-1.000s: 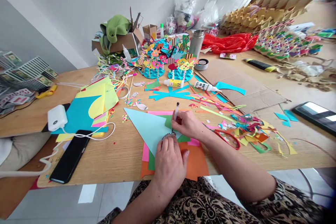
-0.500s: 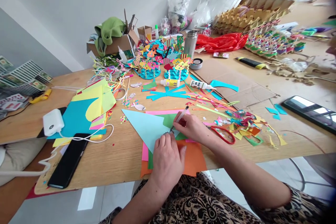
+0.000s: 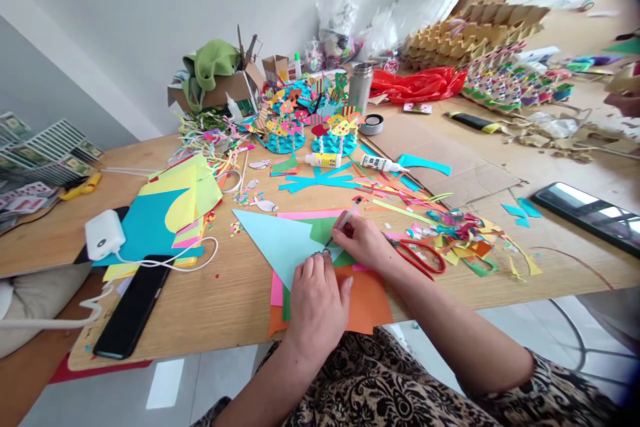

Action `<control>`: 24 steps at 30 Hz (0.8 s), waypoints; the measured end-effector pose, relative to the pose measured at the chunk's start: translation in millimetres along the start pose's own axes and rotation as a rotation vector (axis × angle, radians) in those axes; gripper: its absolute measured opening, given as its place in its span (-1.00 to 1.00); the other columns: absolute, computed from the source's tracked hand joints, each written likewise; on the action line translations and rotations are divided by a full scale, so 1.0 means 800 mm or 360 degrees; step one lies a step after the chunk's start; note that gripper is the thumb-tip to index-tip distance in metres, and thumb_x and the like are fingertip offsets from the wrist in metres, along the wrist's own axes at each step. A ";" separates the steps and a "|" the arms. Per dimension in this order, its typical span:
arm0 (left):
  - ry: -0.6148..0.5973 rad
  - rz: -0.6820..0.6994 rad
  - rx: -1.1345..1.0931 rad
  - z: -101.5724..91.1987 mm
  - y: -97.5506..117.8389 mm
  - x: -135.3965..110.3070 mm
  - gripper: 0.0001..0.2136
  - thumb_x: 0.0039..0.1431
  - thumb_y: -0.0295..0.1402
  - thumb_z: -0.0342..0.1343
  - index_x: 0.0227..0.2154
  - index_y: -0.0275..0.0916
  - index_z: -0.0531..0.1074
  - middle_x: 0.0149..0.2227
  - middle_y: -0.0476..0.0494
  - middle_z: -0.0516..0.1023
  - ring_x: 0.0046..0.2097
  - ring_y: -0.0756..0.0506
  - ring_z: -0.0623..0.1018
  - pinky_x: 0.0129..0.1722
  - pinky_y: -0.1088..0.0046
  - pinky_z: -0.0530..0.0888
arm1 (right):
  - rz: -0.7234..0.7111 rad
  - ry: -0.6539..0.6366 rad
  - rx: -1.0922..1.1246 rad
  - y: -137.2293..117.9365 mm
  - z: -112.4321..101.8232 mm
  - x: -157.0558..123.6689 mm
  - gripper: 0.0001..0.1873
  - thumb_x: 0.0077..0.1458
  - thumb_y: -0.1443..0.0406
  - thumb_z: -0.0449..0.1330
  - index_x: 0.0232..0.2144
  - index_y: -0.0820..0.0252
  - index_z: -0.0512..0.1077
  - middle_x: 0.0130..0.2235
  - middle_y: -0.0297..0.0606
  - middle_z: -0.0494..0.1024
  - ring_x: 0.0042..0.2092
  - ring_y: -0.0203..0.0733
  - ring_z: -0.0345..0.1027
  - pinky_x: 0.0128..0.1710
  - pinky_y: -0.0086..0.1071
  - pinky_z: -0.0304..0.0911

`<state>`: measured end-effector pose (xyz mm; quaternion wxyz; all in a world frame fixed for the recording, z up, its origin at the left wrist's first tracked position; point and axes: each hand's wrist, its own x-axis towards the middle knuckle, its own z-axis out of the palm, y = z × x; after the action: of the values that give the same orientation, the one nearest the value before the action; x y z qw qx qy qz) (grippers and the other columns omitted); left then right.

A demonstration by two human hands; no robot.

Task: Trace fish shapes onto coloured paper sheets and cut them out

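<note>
My right hand (image 3: 364, 240) is closed around a slim pen (image 3: 347, 215), its dark tip slanting down to the paper close to my left fingertips. My left hand (image 3: 320, 300) lies flat, fingers side by side and thumb apart, pressing on a light blue sheet (image 3: 273, 240) with a long pointed corner. A small dark-edged shape shows at those fingertips, too covered to make out. Beneath the blue sheet are green paper (image 3: 325, 228), pink paper (image 3: 277, 288) and orange paper (image 3: 370, 303). Red-handled scissors (image 3: 425, 257) rest beside my right forearm.
Paper scraps (image 3: 465, 240) lie right of the scissors. Glue bottles (image 3: 380, 163) and paper-fish ornaments (image 3: 335, 137) stand beyond. At left are coloured sheets (image 3: 150, 220), a white charger (image 3: 104, 233) and a black phone (image 3: 131, 310). Another person's hand (image 3: 624, 97) shows at far right.
The camera view has shifted slightly. My right hand and the pen have barely moved, and my left hand stays in place on the blue sheet. Another person's hand has come further into view at far right.
</note>
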<state>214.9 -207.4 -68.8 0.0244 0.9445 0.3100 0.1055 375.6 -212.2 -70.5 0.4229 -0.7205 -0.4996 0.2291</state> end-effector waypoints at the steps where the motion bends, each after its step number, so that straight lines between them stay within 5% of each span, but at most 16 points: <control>1: -0.0005 -0.0003 0.0000 0.000 0.000 0.000 -0.62 0.30 -0.25 -0.04 0.03 -0.45 0.33 -0.18 -0.27 0.41 -0.13 -0.22 0.37 -0.14 0.16 0.39 | 0.0000 0.0003 0.0000 0.000 0.000 0.000 -0.89 -0.01 0.28 0.10 -0.52 0.19 0.33 -0.61 -0.44 0.29 -0.57 -0.37 0.13 -0.57 -0.48 0.06; 14: -0.0021 -0.0004 -0.0016 0.000 -0.002 0.000 -0.64 0.28 -0.29 -0.03 0.04 -0.43 0.32 -0.17 -0.26 0.41 -0.12 -0.21 0.38 -0.15 0.17 0.39 | -0.0071 0.0016 -0.0056 0.003 0.000 -0.006 -0.89 0.01 0.28 0.09 -0.50 0.19 0.33 -0.60 -0.41 0.33 -0.57 -0.36 0.18 -0.55 -0.47 0.09; 24: -0.0226 0.0130 -0.0159 -0.014 -0.031 0.019 -0.65 0.13 -0.69 -0.13 -0.14 -0.26 0.43 -0.24 -0.15 0.42 -0.16 -0.13 0.41 -0.13 0.29 0.44 | -0.0136 -0.0037 -0.0069 0.005 -0.004 -0.018 -0.87 0.07 0.28 0.10 -0.47 0.18 0.38 -0.52 -0.32 0.47 -0.51 -0.28 0.32 -0.46 -0.42 0.20</control>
<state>210.2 -178.7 -58.1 0.0890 0.9591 0.2630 0.0543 374.9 -227.2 -73.5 0.4108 -0.7048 -0.5396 0.2083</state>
